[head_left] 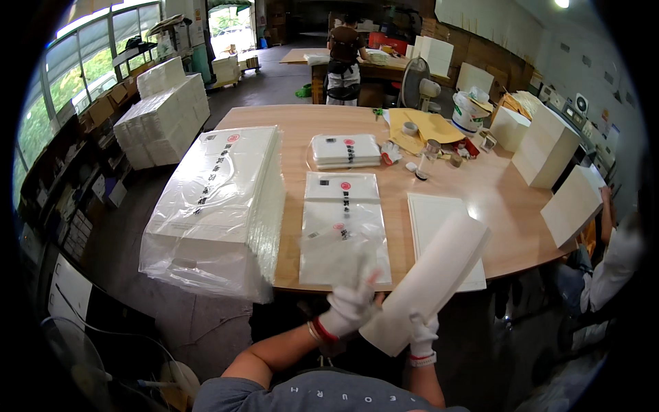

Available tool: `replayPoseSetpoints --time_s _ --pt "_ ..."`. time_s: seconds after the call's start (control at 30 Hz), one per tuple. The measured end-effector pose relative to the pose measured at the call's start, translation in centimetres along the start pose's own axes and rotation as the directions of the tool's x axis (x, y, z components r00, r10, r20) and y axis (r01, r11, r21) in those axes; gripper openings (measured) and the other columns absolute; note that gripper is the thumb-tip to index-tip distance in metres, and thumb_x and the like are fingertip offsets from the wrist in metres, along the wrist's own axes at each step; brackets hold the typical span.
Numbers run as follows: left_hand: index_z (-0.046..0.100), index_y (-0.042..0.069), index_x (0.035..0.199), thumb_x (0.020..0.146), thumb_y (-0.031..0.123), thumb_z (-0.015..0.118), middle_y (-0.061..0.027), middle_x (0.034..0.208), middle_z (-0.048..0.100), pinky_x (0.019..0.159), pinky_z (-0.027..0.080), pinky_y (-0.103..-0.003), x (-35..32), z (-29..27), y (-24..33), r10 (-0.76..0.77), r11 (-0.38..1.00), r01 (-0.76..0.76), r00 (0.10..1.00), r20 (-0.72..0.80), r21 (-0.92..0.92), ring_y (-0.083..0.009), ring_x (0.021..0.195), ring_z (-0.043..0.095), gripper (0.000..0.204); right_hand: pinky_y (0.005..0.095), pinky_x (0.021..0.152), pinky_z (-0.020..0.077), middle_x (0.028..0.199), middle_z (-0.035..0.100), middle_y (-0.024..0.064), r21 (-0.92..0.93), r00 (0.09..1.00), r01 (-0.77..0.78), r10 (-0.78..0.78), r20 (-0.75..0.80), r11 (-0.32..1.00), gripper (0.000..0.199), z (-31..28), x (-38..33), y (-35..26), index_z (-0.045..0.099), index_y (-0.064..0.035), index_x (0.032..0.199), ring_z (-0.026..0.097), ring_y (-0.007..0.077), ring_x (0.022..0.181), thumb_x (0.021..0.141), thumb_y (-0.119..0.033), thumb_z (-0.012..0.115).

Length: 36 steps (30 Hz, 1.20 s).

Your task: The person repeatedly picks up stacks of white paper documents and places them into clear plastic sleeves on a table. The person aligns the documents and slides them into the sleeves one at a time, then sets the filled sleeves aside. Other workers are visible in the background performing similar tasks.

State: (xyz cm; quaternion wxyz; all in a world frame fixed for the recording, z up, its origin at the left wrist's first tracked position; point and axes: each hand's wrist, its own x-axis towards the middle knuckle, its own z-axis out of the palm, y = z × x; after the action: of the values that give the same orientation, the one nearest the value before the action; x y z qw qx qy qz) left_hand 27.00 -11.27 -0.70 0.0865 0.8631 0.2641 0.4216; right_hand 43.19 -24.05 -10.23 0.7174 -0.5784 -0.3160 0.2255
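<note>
A curved bundle of cream-white paper sheets (432, 285) tilts up over the table's near edge. My right hand (423, 333), in a white glove with a red cuff, grips its lower right edge. To the left of the bundle, my left hand (347, 305) is also gloved; motion smears its fingers, so I cannot tell whether it holds anything. Just beyond it lies a flat pile of clear plastic bags (341, 226) with red and black print. A flat stack of white sheets (427, 213) rests partly beneath the raised bundle.
Bagged paper stacks (226, 178) fill the table's left side, and smaller packed bundles (345, 151) lie at the centre back. Tape, a glass jar (429, 158) and yellow paper (422, 129) sit farther right. One person (607, 261) handles a board at right; another (343, 58) stands behind.
</note>
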Motion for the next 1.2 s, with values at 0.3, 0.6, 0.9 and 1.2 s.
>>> replayPoseSetpoints --time_s 0.3,0.6,0.9,1.2 --pt "0.035 0.000 0.135 0.089 0.014 0.056 -0.0067 0.116 0.056 0.088 0.043 -0.025 6.7 3.0 -11.8 -0.209 0.305 0.659 0.751 0.627 -0.687 -0.0119 0.101 0.054 0.053 0.0357 0.069 0.0523 0.091 0.064 0.0171 -0.584 0.895 0.428 -0.232 0.382 0.690 0.025 -3.6 -1.7 -5.9 0.067 -0.0046 0.089 0.064 0.0325 0.079 0.065 -0.012 0.071" --pt "0.055 0.005 0.114 0.076 0.009 0.058 -0.0146 0.106 0.059 0.081 0.048 -0.037 2.0 5.5 0.2 -0.014 0.953 0.191 0.805 0.593 -0.237 -0.0287 0.094 0.059 0.039 0.0373 0.060 0.0502 0.096 0.063 0.0072 -0.780 0.804 0.555 0.056 0.592 0.287 0.037 0.5 4.3 3.8 0.060 -0.0132 0.101 0.063 0.0269 0.072 0.073 -0.035 0.066" --pt "0.047 0.003 0.122 0.075 0.014 0.058 -0.0205 0.104 0.056 0.078 0.047 -0.039 -7.7 9.2 -11.2 0.158 0.986 -0.113 0.861 0.483 -0.121 -0.0362 0.089 0.056 0.050 0.0440 0.068 0.0484 0.101 0.059 0.0206 -0.852 0.952 0.307 -0.142 0.272 0.424 0.059 7.4 8.3 9.1 0.032 -0.0107 0.133 0.061 0.0375 0.083 0.083 -0.025 0.059" --pt "0.044 0.000 0.109 0.081 0.005 0.054 -0.0154 0.101 0.050 0.076 0.047 -0.036 -9.7 4.9 -17.9 -0.686 0.665 0.693 0.714 0.139 -0.277 -0.0287 0.087 0.056 0.030 0.0491 0.060 0.0468 0.092 0.064 0.0195 -0.956 0.887 0.152 0.391 0.244 0.252 0.060 7.9 9.4 5.8 0.017 -0.0135 0.140 0.062 0.0385 0.079 0.091 -0.033 0.044"
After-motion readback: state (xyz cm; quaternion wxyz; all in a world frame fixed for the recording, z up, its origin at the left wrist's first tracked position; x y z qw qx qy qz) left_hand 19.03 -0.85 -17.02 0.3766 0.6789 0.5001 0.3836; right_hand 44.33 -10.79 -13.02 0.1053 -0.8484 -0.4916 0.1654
